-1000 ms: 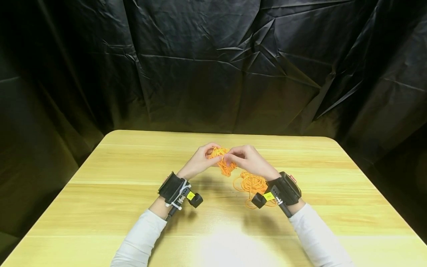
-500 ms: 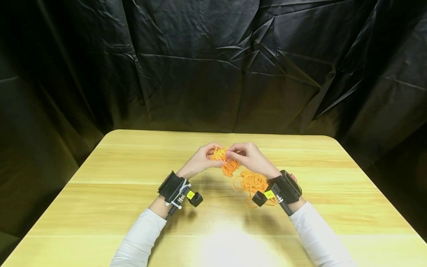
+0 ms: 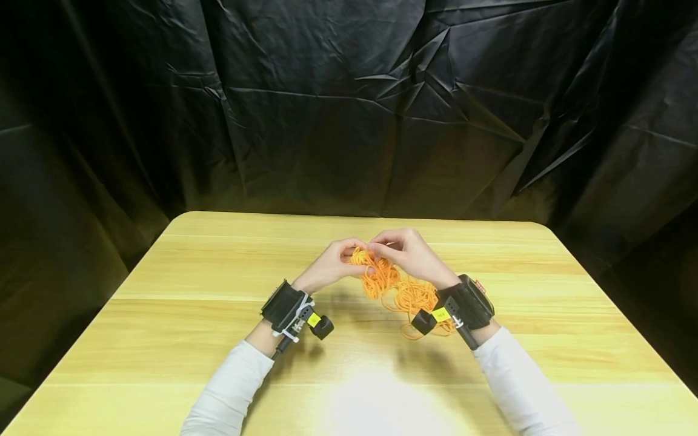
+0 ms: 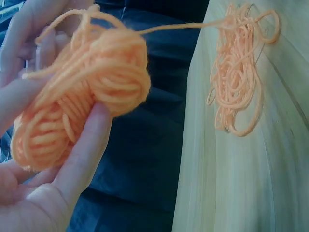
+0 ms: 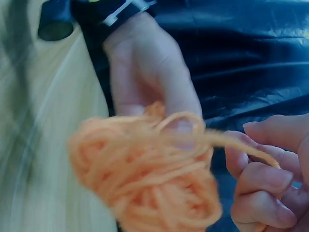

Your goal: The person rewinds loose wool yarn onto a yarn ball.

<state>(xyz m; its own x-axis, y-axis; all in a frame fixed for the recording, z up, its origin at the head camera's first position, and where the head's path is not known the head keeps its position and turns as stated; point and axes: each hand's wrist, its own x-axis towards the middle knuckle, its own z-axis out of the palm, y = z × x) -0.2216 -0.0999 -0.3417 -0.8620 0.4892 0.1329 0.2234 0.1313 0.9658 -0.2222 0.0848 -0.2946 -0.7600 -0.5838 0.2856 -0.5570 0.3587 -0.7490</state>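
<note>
My left hand [image 3: 331,266] grips a small orange yarn ball [image 4: 118,79], its thumb lying across the winding in the left wrist view. The ball is pinched at the middle and bulges at both ends. Close beside it, my right hand [image 3: 413,253] has its fingers curled round a yarn strand [image 5: 236,143] that leads off the ball. A small loop of yarn [image 5: 195,118] stands up over the left thumb in the right wrist view. Both hands are held over the table, with the fingertips of the right near the ball's top.
A loose tangle of orange yarn [image 3: 415,295] lies on the wooden table [image 3: 180,339] below my right hand. One strand joins it to the held ball in the left wrist view. A black sheet [image 3: 305,151] hangs behind the table. Each wrist wears a strapped camera.
The ball has tipped and shifted slightly right and toward me. My right hand has moved a little farther from me, its fingertips now at the ball's upper edge. The tangle has barely moved.
</note>
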